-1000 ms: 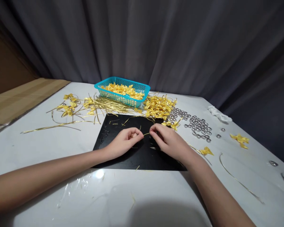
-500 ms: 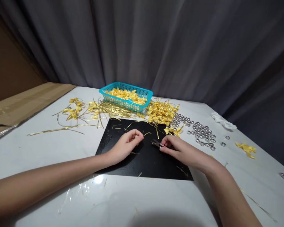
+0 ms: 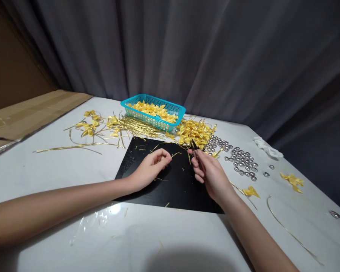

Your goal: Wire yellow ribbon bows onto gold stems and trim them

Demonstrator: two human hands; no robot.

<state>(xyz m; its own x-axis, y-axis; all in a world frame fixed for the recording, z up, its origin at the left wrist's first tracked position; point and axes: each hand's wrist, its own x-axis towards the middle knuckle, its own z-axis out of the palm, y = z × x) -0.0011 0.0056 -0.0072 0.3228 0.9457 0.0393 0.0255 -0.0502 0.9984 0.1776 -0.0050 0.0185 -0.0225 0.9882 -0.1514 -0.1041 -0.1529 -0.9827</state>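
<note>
In the head view, my left hand [image 3: 154, 166] is closed in a pinch above the black mat [image 3: 175, 189]. A short piece of gold wire [image 3: 176, 153] sticks out to the right from its fingertips; whatever else sits inside the fingers is hidden. To the right, over the mat's edge, my right hand [image 3: 211, 172] is wrapped round small dark snips [image 3: 194, 146], their two points facing up and away from me. Most of the tool's body is covered by the fingers. Cut bits of gold wire [image 3: 141, 150] lie scattered on the mat.
A turquoise basket [image 3: 124, 102] of yellow ribbon pieces stands at the back. Before it lie a bundle of gold wires [image 3: 141, 126] and a heap of yellow bows [image 3: 194, 130]. Silver beads [image 3: 245, 160] spread at right, near a crumpled white cloth [image 3: 268, 147]. Cardboard [image 3: 39, 107] borders the left.
My right hand has turned upward, so the snips now point up rather than left. The forearm has shifted left, uncovering a yellow bow and wire on the table. My left hand stays pinched.
</note>
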